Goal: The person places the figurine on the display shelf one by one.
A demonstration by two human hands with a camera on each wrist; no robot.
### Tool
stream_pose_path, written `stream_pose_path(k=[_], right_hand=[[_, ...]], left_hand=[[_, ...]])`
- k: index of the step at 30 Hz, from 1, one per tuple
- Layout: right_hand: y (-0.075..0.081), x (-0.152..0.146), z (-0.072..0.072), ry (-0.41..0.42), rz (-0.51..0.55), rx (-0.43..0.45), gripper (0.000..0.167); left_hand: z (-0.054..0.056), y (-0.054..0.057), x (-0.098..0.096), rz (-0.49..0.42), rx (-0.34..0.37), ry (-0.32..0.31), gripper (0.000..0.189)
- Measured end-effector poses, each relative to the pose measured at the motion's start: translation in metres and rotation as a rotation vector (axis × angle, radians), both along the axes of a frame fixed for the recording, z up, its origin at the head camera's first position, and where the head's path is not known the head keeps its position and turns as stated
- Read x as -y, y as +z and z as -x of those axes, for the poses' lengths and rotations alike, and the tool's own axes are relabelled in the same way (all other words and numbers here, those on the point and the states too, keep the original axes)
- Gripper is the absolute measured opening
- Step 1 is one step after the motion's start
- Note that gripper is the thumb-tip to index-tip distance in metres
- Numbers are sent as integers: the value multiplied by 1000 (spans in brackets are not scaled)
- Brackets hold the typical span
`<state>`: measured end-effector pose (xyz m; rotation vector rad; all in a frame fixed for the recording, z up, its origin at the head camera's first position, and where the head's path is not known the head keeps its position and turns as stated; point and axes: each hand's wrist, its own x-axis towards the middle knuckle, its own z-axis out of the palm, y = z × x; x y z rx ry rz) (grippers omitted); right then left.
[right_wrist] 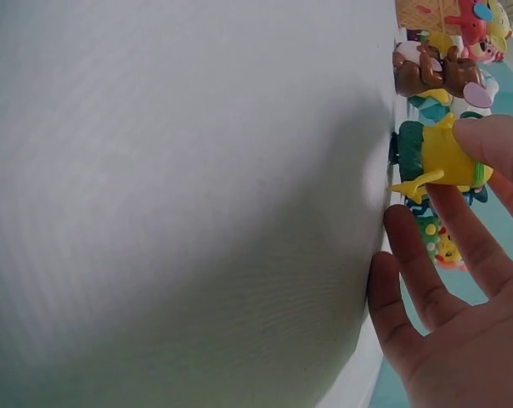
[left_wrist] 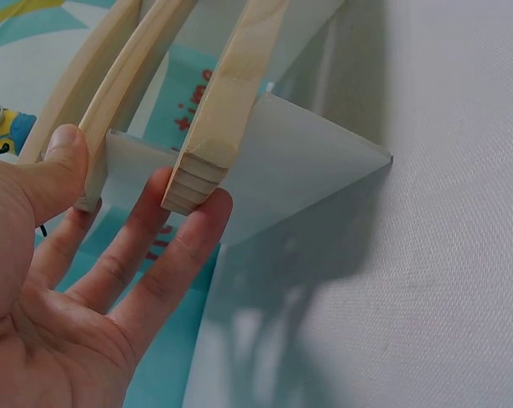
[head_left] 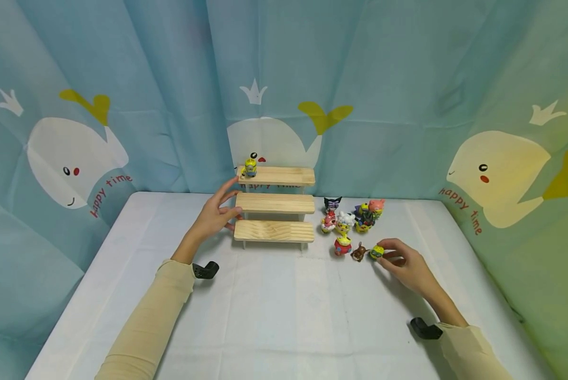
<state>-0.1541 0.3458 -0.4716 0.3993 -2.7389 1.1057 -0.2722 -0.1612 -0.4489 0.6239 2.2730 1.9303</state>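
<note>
A three-tier wooden display stand [head_left: 274, 202] stands at the back of the table. My left hand [head_left: 214, 215] holds its left end; in the left wrist view the thumb lies on the end of the middle board [left_wrist: 121, 93], and other fingers touch the lowest board [left_wrist: 214, 127]. On the top tier's left end is a minion figurine [head_left: 250, 168] in blue overalls. My right hand [head_left: 404, 264] pinches a second yellow minion figurine [right_wrist: 448, 153] with a green lower body, thumb on its upper part. It is upright, close to the table, beside a brown figurine [head_left: 359, 252].
Several small figurines cluster right of the stand: a red one [head_left: 343, 245], a white-haired one [head_left: 345, 221], a dark-eared one [head_left: 332, 205] and a pink-topped one [head_left: 376, 206]. Behind the white table [head_left: 284, 316] hangs a blue whale-print curtain [head_left: 398, 79].
</note>
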Motion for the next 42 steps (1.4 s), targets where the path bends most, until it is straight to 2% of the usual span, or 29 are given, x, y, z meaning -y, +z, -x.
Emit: stream_pose_path(k=[9, 14, 18, 25, 34, 42], right_hand=[[2, -1, 0, -36, -26, 6, 34], [8, -7, 2, -29, -47, 5, 33], [19, -12, 3, 8, -29, -21, 32], [42, -16, 8, 54, -29, -64, 32], [72, -13, 15, 59, -10, -102, 36], [86, -11, 20, 42, 17, -120, 38]], left_hand=[[0, 1, -1, -11, 29, -11, 80], [-8, 13, -2, -9, 44, -14, 79], [-14, 21, -3, -6, 45, -11, 78], [-16, 21, -2, -9, 43, -10, 78], [-18, 22, -2, 3, 37, -10, 79], [-18, 24, -4, -2, 34, -15, 79]])
